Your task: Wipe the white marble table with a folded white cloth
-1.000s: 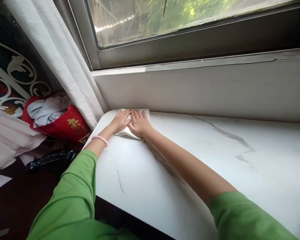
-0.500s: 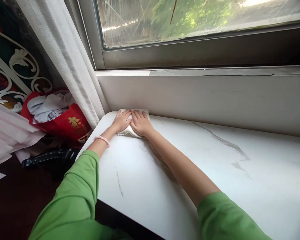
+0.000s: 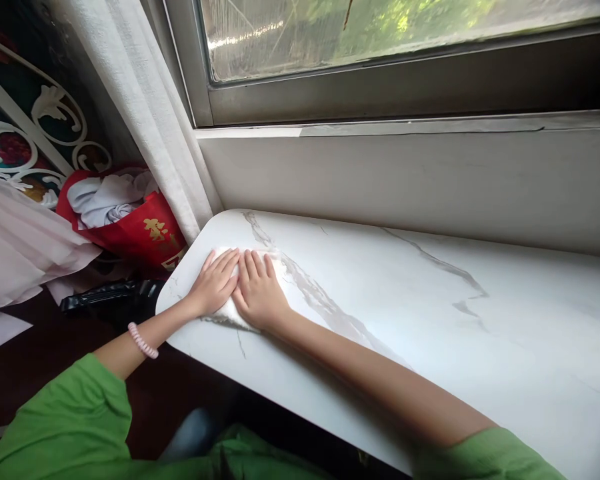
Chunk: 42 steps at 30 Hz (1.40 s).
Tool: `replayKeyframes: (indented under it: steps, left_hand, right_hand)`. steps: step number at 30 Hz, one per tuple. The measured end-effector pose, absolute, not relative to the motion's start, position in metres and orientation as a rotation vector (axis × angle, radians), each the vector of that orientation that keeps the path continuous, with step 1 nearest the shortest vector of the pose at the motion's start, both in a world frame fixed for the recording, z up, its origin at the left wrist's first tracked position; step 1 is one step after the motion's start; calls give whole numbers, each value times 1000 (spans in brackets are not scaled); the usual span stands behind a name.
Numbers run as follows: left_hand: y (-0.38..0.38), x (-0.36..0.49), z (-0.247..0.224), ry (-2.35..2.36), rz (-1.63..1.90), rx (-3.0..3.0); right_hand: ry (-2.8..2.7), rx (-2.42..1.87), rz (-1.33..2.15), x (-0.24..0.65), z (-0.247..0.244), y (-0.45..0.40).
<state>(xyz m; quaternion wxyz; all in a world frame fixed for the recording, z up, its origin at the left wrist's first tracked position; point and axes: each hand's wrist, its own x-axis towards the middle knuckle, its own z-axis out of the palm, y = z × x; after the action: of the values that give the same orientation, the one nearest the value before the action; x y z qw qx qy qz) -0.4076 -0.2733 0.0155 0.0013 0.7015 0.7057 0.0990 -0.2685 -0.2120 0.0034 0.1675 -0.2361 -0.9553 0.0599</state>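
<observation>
A white cloth (image 3: 240, 319) lies on the white marble-patterned tabletop (image 3: 405, 293), near its rounded left end. My left hand (image 3: 214, 283) presses flat on the cloth's left part, fingers stretched out and a pink coiled band (image 3: 143, 341) round the wrist. Beside it, touching it, my right hand (image 3: 261, 290) lies flat on the same cloth with its fingers extended. Both palms cover much of the cloth; only its edges show around them.
A window (image 3: 350, 37) and a low pale wall (image 3: 405, 177) run along the table's far side. To the left hang a white curtain (image 3: 145, 100) and pink fabric (image 3: 27, 240). A red bag (image 3: 135, 240) filled with light cloth stands beside the table's left end.
Both hands have drawn the cloth from the far left edge by the wall toward me and slightly left. The grey vein in the tabletop behind them is now uncovered.
</observation>
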Motion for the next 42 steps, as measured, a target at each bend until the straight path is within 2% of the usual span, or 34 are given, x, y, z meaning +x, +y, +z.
replayKeyframes:
  steps: [10,19,25,36,42]
  left_hand:
    - [-371,-389,20,2346,273,2168]
    - [-382,-393,22,2404,208,2097]
    - [-335,-435,23,2387,122,2105]
    - [-157,-525,20,2264,84,2131]
    - [-115,-536,19,2192,47,2196]
  right_hand:
    - [-2708,-376,317,-256,9,-283]
    - [-2698,-248,395,-265,8,-284]
    - [-2676,-365,399,-302,7,-246]
    - [-2621,-799,352,-392,-1,-109]
    - [-2484,-937,313,-404,-8,-85]
